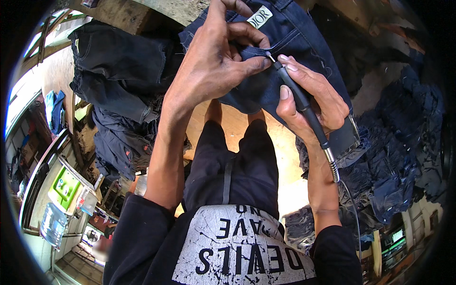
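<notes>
Left hand: the left hand (216, 61) pinches a fold of the dark blue jeans (289, 28) by the back pocket, thumb and fingers pressed tight on the cloth.
Right hand: the right hand (311, 102) is wrapped around a thin black grinding tool (299, 97), held like a pen.
Tool tip: the small metal tip touches the cloth just beside the left thumb, at the pocket edge.
Tool tail: a silver bendy shaft (332, 166) runs down from the handle, past the right wrist.
Where the jeans are: high in the middle, spread on a wooden bench (237, 126) above the person's knees.
Step now: it looks like the tip is scuffing the pocket edge.
Next move needs: a light, steady touch, and fingers kept clear of the tip.
Piles: more dark jeans (118, 71) lie in a heap on the left, and a blue heap (394, 161) sits on the right.
Containers: a green tray (64, 187) sits low on the left; I cannot tell what is in it. A clear bottle (52, 223) stands near it.
</notes>
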The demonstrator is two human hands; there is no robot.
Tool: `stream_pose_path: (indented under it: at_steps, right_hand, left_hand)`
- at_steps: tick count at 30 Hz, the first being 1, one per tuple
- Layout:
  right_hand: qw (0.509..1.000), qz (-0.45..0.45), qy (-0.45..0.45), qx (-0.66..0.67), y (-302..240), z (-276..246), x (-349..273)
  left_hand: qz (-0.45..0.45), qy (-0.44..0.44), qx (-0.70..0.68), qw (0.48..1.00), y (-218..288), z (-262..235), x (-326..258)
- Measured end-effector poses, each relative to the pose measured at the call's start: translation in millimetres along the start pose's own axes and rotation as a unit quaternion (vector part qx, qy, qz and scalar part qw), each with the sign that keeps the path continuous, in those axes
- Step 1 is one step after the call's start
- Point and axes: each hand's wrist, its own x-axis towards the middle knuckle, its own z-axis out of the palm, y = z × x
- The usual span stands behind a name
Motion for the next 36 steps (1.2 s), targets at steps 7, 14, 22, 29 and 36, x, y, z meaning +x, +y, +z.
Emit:
stream_pose_path:
  at_steps: [7,14,22,29,36]
  right_hand:
    - [1.0,-0.005,0.014,0.007,4,1,-2]
    - [1.0,0.005,0.026,0.01,4,0,-5]
    - [0.999,0.022,0.029,0.007,1,-3,-6]
    - [0.999,0.018,0.044,-0.002,3,-2,-7]
    - [1.0,0.016,0.021,-0.016,2,-6,-10]
  left_hand:
    - [0.009,-0.019,-0.152,0.988,-19,4,7]
    - [0.022,-0.025,-0.156,0.987,-27,6,2]
    - [0.03,-0.039,-0.183,0.982,-38,5,7]
    - [0.045,-0.033,-0.196,0.979,-35,7,6]
    - [0.025,-0.038,-0.215,0.976,-32,7,5]
